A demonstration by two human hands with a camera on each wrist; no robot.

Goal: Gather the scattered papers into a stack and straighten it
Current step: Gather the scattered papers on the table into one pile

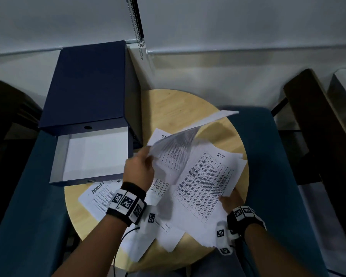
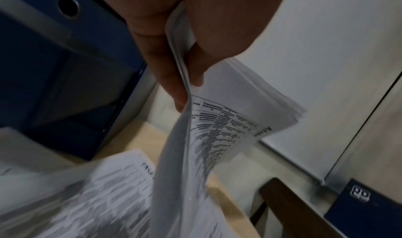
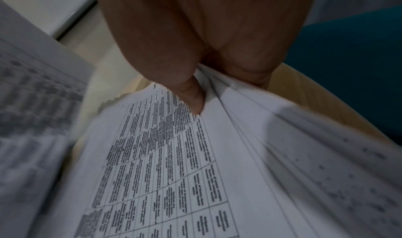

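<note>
Printed sheets with tables lie spread over a round wooden table (image 1: 174,108). My left hand (image 1: 142,168) pinches a small sheaf of lifted sheets (image 1: 180,146) by one edge; they curl up and away to the right. In the left wrist view the thumb and fingers (image 2: 174,87) clamp those lifted sheets (image 2: 217,138). My right hand (image 1: 231,199) pinches the near right edge of a fanned pile of sheets (image 1: 204,180) headed "I.T". The right wrist view shows its thumb (image 3: 193,101) pressed on the fanned pile (image 3: 174,164). Another loose sheet (image 1: 96,198) lies at the near left.
A dark blue box file (image 1: 88,108) lies open at the back left, overhanging the table, its white inside bare. Blue upholstered seats (image 1: 268,156) flank the table. A bead chain (image 1: 137,27) hangs by the wall; dark wooden furniture (image 1: 316,126) stands at the right.
</note>
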